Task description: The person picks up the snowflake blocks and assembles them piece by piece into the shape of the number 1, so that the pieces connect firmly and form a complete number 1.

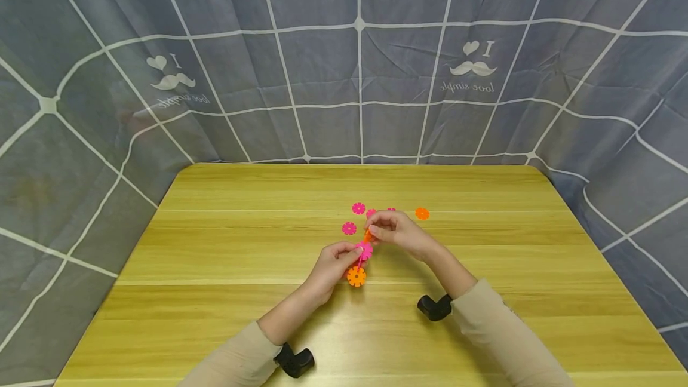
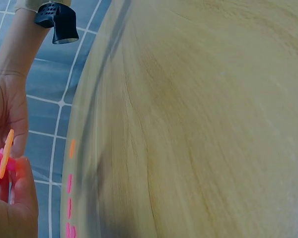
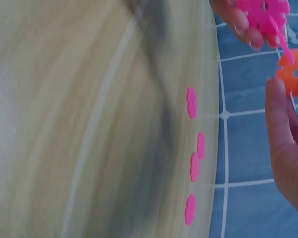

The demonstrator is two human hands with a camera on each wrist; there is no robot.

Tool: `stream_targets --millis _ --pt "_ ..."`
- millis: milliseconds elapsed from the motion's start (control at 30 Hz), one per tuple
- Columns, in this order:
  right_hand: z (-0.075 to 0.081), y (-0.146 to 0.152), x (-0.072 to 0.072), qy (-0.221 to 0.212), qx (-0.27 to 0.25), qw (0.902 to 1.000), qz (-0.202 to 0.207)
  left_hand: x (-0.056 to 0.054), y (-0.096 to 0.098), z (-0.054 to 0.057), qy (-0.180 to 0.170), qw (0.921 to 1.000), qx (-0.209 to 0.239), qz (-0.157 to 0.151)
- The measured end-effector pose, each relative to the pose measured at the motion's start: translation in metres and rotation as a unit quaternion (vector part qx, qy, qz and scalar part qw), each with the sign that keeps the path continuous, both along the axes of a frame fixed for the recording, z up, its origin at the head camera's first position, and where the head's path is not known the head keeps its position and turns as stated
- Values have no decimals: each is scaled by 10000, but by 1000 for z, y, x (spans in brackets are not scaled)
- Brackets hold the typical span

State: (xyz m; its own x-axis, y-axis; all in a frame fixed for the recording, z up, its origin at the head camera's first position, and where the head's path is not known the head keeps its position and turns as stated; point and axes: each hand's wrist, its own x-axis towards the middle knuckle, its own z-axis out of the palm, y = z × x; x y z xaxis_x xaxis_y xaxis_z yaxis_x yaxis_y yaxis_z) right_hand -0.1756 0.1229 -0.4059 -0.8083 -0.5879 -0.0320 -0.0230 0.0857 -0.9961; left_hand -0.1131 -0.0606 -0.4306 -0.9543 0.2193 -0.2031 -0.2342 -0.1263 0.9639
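My left hand (image 1: 329,270) grips a small chain of slotted plastic discs, with a pink disc (image 1: 366,251) by the thumb. An orange disc (image 1: 356,277) hangs at the near end of that chain. Between the thumb and fingers of my right hand (image 1: 402,233) is another orange disc (image 1: 368,236), pinched at the far end of the chain. In the right wrist view this orange disc (image 3: 294,74) meets the edge of a thin pink piece (image 3: 283,42). Both hands are close together above the table, and my left fingers hide part of the chain.
Loose pink discs lie on the wooden table (image 1: 242,243) beyond the hands, among them one pink disc (image 1: 358,208) at the back and another (image 1: 349,229) nearer. A loose orange disc (image 1: 421,213) lies to the right. A grey curtain (image 1: 322,76) stands behind the table.
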Motion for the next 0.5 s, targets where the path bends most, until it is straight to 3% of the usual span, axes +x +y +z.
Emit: stream_targets --millis 300,500 --pt "-2 -14 9 269 138 9949 -959 0 4 2 310 9990 -84 325" --pt "-2 -26 15 172 -84 9859 -1664 1 7 3 505 9963 -149 675"
